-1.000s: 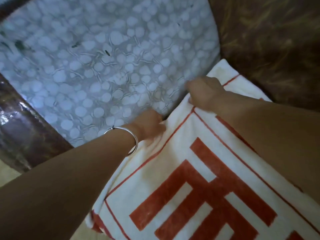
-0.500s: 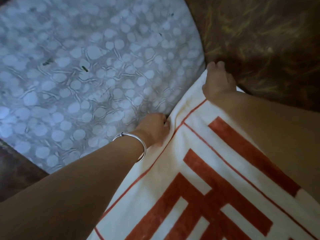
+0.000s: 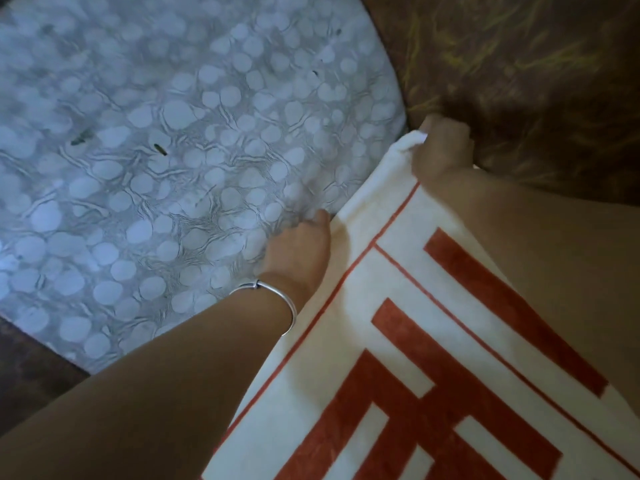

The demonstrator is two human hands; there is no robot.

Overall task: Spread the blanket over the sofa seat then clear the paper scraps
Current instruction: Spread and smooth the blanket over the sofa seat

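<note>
Nearest us, the white blanket [image 3: 398,341] with red bars covers only the right part of the sofa seat [image 3: 156,168]. Our left hand [image 3: 298,254], a bangle [image 3: 273,296] on its wrist, lies along the blanket's left edge; we cannot tell whether it grips. Further back, our right hand [image 3: 443,150] is clenched on the blanket's far corner, against the brown backrest [image 3: 536,81]. We judge spreading barely begun. A few dark specks [image 3: 160,149] lie on the bare seat; whether they are the paper scraps is unclear.
</note>
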